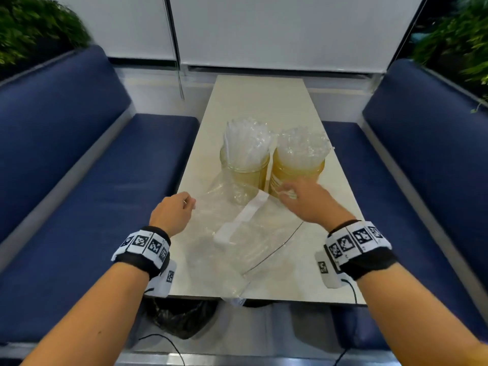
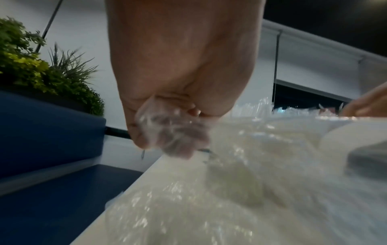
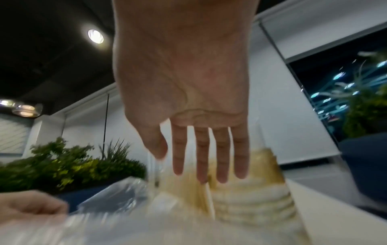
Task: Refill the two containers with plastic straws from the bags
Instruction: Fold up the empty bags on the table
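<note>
Left hand (image 1: 173, 212) clutches a bunched edge of the empty bag (image 1: 245, 241) on the table (image 1: 264, 101); right hand (image 1: 303, 199) reaches, fingers spread, toward the two straw-filled containers (image 1: 298, 170). A careless sweep could topple them.

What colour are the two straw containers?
The containers are translucent amber-yellow, clearest in the head view.

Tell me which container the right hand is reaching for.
The right container, the one nearer the right-hand bench. The open right hand is at its base; the left container stands clear of it.
</note>
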